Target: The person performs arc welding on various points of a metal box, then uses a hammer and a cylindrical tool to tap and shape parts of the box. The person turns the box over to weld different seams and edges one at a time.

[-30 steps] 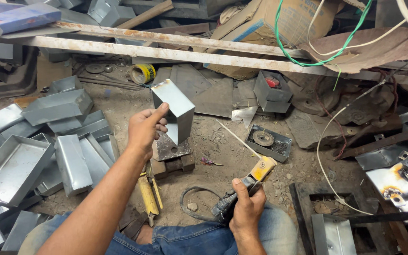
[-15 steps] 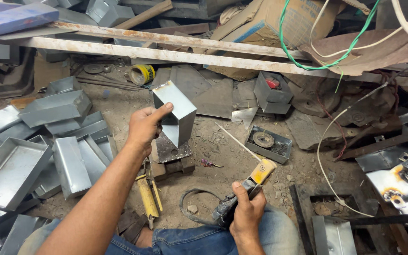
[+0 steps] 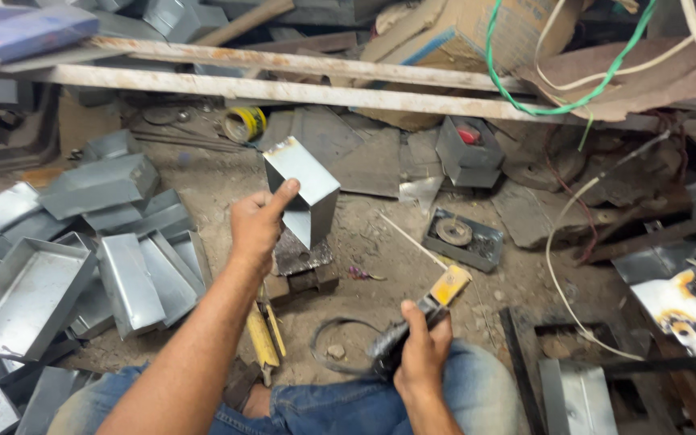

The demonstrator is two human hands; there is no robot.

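The left hand (image 3: 258, 225) slides a touch lower on the metal box (image 3: 301, 189), which tips a little more upright on the block (image 3: 300, 266), while the right hand (image 3: 422, 358) draws the electrode holder (image 3: 432, 302) slightly back toward the knee.

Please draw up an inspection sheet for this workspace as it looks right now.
Surface: dusty grey ground, littered with scraps.
Job's things: folded grey sheet-metal box standing on a rusty metal block; yellow-tipped electrode holder with thin rod.
Clutter: pile of grey sheet-metal trays at left; yellow tape roll; yellow-handled tool.
Hands: left hand grips the box; right hand holds the holder.
Cables: green cable; white cable.
Surroundings: rusty white bars; cardboard box.
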